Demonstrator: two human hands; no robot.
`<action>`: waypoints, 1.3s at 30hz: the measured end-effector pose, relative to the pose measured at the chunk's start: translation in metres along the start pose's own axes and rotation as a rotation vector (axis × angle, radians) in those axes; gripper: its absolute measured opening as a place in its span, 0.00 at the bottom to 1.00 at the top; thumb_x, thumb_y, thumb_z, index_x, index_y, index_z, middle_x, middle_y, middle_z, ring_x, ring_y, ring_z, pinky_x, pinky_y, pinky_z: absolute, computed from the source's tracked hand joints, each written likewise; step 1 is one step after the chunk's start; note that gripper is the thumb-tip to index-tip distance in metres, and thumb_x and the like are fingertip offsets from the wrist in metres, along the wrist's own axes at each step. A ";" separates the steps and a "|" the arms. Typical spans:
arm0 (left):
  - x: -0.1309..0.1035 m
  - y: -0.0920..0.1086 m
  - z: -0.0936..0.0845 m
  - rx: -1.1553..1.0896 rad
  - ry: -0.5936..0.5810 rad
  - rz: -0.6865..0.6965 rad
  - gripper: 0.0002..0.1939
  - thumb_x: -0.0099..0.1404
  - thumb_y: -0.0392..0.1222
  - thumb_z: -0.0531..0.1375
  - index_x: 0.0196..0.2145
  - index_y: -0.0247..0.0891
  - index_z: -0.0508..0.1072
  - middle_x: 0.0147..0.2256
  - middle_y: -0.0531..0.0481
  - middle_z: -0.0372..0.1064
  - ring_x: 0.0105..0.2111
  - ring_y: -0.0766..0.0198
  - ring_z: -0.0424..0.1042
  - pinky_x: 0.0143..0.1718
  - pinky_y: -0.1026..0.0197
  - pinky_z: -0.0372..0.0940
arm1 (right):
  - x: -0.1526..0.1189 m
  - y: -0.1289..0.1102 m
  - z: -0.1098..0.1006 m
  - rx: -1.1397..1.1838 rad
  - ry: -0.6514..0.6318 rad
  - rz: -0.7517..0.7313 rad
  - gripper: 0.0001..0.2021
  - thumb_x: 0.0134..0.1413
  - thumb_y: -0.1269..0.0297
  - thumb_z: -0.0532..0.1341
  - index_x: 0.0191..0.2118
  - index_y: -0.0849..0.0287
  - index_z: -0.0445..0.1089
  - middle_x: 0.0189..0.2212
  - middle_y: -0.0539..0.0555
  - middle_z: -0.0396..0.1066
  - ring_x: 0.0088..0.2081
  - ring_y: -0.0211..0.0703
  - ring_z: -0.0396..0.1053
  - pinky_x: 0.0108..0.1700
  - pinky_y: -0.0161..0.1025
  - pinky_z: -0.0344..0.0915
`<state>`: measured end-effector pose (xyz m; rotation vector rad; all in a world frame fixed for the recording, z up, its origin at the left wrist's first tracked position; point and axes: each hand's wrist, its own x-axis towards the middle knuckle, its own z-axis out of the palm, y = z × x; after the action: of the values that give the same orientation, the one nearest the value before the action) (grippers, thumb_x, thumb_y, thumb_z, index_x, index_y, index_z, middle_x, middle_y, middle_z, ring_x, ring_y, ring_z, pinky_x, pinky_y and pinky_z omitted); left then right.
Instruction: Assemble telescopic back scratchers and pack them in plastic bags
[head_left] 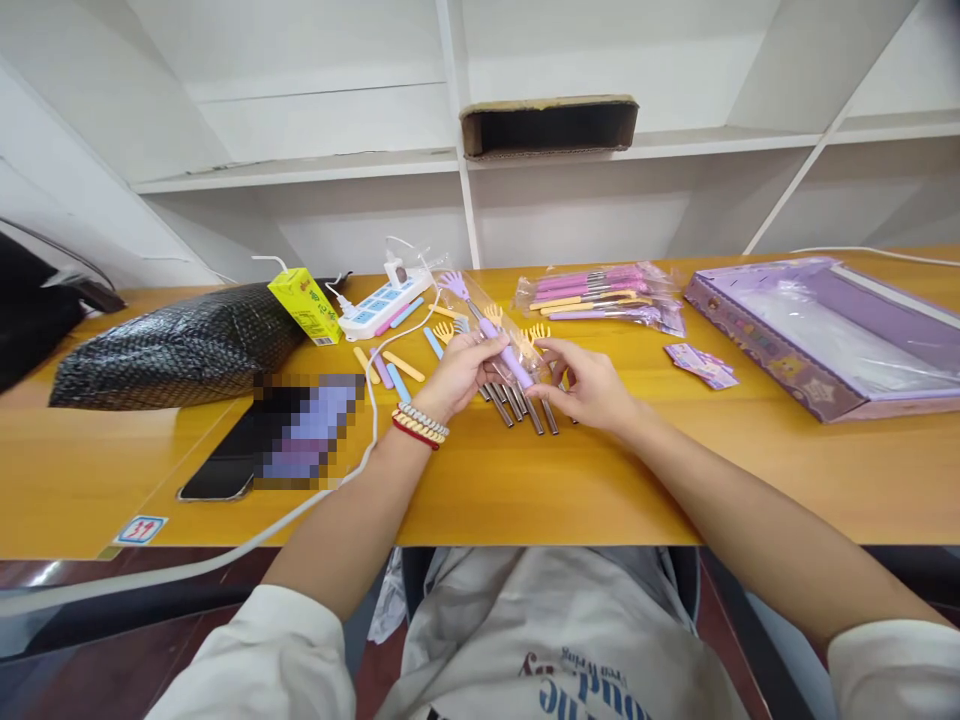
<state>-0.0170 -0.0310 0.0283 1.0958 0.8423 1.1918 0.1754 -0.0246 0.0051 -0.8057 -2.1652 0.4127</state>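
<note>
A purple back scratcher [512, 362] in a clear plastic sleeve [534, 362] slants between my hands, its hand-shaped head pointing up and away. My left hand [459, 372] is closed round the middle of it, thumb on top. At the near end of its handle, my right hand [592, 385] has thumb and fingers curled in and pinches the sleeve's edge. Underneath and behind lie loose yellow claw heads [444, 332] with metal rods [535, 416], partly hidden by my hands. Loose coloured handles [403, 366] in yellow, blue and purple lie left of my left hand.
Bagged back scratchers [592, 292] are piled behind. At right are small cards [701, 365] and a purple display box [780, 350]. On the left stand a power strip [386, 303], a yellow drink carton [305, 305], a black wrapped parcel [180, 345] and a phone [232, 450]. A white cable [330, 490] crosses the table edge.
</note>
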 end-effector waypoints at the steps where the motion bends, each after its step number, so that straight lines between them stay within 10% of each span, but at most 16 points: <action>1: -0.001 -0.001 0.002 0.023 -0.040 -0.010 0.09 0.54 0.41 0.63 0.27 0.32 0.71 0.23 0.48 0.69 0.21 0.66 0.69 0.22 0.64 0.68 | 0.000 0.000 0.000 -0.025 0.012 0.007 0.26 0.49 0.52 0.60 0.53 0.59 0.59 0.38 0.56 0.70 0.27 0.36 0.65 0.33 0.36 0.61; 9: -0.004 -0.009 0.012 0.090 -0.066 -0.037 0.10 0.51 0.41 0.64 0.30 0.32 0.73 0.26 0.46 0.71 0.24 0.65 0.70 0.25 0.63 0.67 | -0.002 -0.003 0.003 -0.127 0.030 0.042 0.24 0.51 0.52 0.58 0.51 0.59 0.59 0.35 0.56 0.71 0.28 0.38 0.66 0.34 0.36 0.61; 16: -0.004 -0.007 0.005 0.074 0.038 -0.010 0.12 0.52 0.44 0.64 0.28 0.32 0.71 0.25 0.48 0.70 0.23 0.66 0.69 0.24 0.63 0.66 | 0.000 -0.005 0.007 -0.081 0.095 0.021 0.09 0.53 0.56 0.56 0.30 0.57 0.61 0.24 0.52 0.65 0.25 0.38 0.61 0.29 0.36 0.59; 33: 0.000 -0.005 0.000 -0.084 0.180 0.032 0.08 0.53 0.41 0.61 0.25 0.32 0.68 0.20 0.52 0.67 0.18 0.69 0.66 0.20 0.66 0.62 | 0.002 -0.012 -0.003 0.121 -0.073 -0.278 0.02 0.54 0.69 0.56 0.32 0.58 0.65 0.44 0.58 0.62 0.41 0.40 0.63 0.43 0.39 0.62; 39: -0.003 -0.002 0.009 -0.021 0.178 -0.003 0.08 0.50 0.37 0.62 0.29 0.33 0.68 0.21 0.53 0.67 0.20 0.68 0.67 0.20 0.65 0.64 | 0.000 -0.020 -0.005 0.151 -0.143 -0.223 0.08 0.48 0.61 0.61 0.33 0.59 0.66 0.27 0.51 0.68 0.29 0.36 0.64 0.33 0.34 0.62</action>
<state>-0.0089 -0.0360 0.0284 0.9815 0.9649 1.3071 0.1710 -0.0395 0.0186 -0.4575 -2.2937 0.5243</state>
